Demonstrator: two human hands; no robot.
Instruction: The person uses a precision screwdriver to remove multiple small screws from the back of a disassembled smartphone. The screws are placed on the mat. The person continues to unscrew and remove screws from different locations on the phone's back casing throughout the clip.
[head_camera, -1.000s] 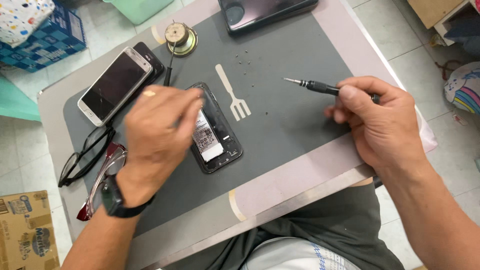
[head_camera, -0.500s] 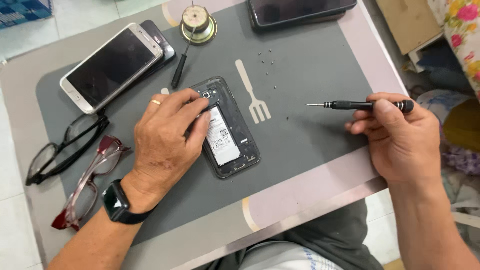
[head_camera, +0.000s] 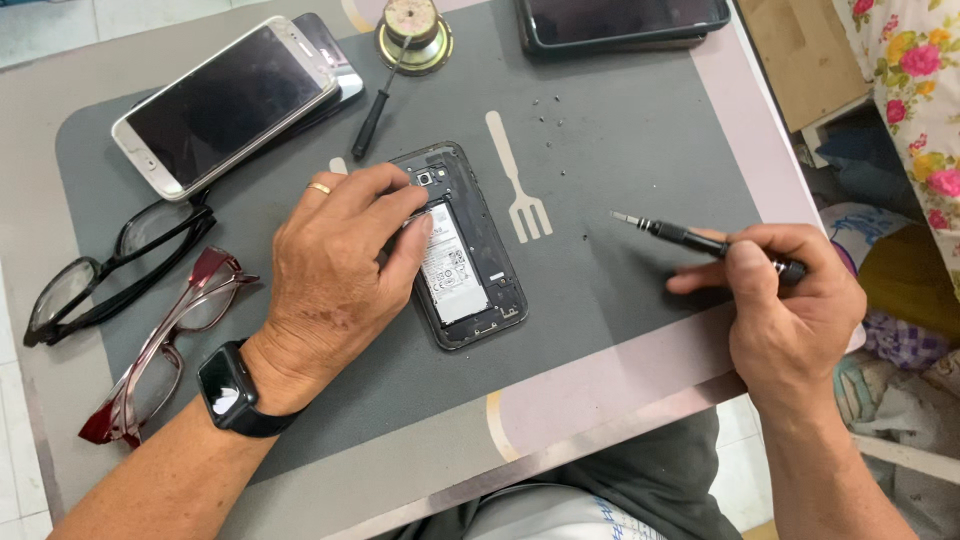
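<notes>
An opened black phone lies back side up on the grey mat, its battery showing. My left hand rests on the phone's left edge, fingers curled over the upper part, with a ring and a black wrist watch. My right hand holds a thin black screwdriver to the right of the phone, tip pointing up-left and off the phone. Several tiny screws lie scattered on the mat above the printed fork shape.
A white-framed phone lies on a dark one at the upper left. A second screwdriver leans by a round brass part. A dark tablet sits at the top. Two pairs of glasses lie left. The table edge runs near my lap.
The view has shifted and drawn closer. My right hand with the screwdriver has moved slightly down and toward the phone. My left hand stays on the phone.
</notes>
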